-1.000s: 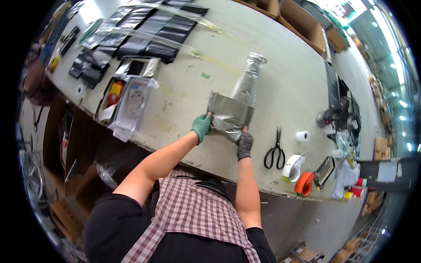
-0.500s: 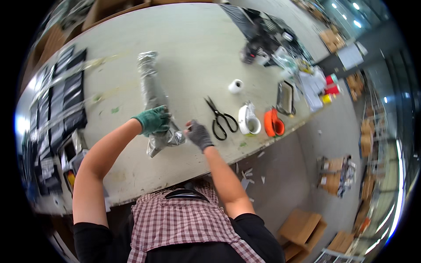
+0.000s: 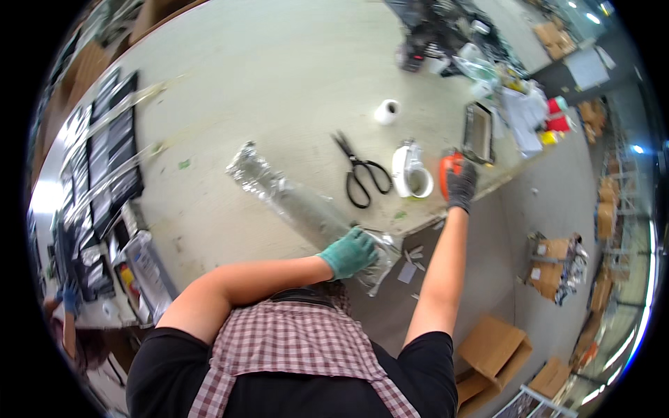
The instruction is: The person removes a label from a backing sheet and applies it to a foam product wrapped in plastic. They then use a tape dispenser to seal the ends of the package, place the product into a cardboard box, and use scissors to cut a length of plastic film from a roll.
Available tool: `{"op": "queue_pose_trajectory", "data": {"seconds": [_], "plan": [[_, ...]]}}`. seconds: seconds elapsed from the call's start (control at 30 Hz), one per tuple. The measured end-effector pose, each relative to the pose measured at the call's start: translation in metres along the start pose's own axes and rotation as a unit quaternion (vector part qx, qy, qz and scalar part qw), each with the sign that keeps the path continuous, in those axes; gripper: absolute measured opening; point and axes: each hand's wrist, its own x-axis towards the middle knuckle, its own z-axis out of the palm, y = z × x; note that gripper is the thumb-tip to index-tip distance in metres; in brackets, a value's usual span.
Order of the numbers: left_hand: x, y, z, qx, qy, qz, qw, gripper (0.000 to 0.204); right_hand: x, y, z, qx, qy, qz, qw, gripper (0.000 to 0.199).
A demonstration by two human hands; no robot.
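Observation:
A long silver foil-wrapped package (image 3: 300, 202) lies slantwise across the near part of the table. Its lower right end sticks out past the front edge. My left hand (image 3: 350, 253), in a green glove, closes over the package close to that end. Over to the right, my right hand (image 3: 461, 184), in a grey glove, grips an orange tape dispenser (image 3: 446, 167) at the table's edge and covers much of it. A white tape dispenser (image 3: 412, 173) stands left of it. Black scissors (image 3: 360, 171) with their blades partly apart lie between that dispenser and the package.
A small white roll (image 3: 387, 112) and a dark-rimmed tray (image 3: 479, 132) sit farther back. Black plastic material (image 3: 439, 28) is heaped at the far right. Dark wrapped packages (image 3: 111, 146) line the left side. Another person's gloved hand (image 3: 70, 297) shows at far left; cardboard boxes (image 3: 493, 348) stand on the floor.
The package has turned and its near end has swung right, over the table edge, with my left hand on it. My right hand has moved right from beside the package onto the orange tape dispenser.

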Motion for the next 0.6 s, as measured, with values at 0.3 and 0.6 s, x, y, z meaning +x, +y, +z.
{"op": "queue_pose_trajectory", "data": {"seconds": [0.3, 0.6], "plan": [[0.007, 0.001, 0.0, 0.005, -0.074, 0.018, 0.997, 0.059, -0.014, 0.032, -0.021, -0.11, -0.326, 0.128, 0.93, 0.055], [-0.01, -0.086, 0.005, -0.396, -0.119, 0.023, 0.91, 0.034, -0.205, -0.165, -0.177, 0.688, -0.229, 0.244, 0.644, 0.038]]}}
